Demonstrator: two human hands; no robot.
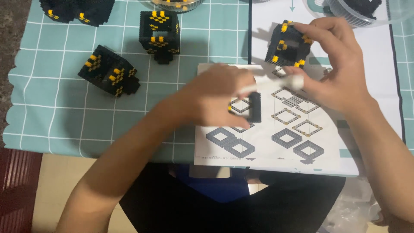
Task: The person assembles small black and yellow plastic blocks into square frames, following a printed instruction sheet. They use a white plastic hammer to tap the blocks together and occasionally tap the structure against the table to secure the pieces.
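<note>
My left hand (215, 97) is over the left part of a printed instruction sheet (267, 144) and pinches a small flat black block piece (255, 107) between its fingers. My right hand (338, 73) grips a blurred white stick-like tool (276, 83) that points left toward the black piece. Its fingertips also rest on the top of a black cube with yellow dots (286, 46), which stands just beyond the sheet.
A teal checked tablecloth (64, 112) covers the table. Two more black-and-yellow cubes (159, 34) (110, 71) stand to the left, with another block cluster (77, 11) at the far left. A clear plastic tub (362, 13) holding dark pieces and a bowl (177, 4) sit along the far edge.
</note>
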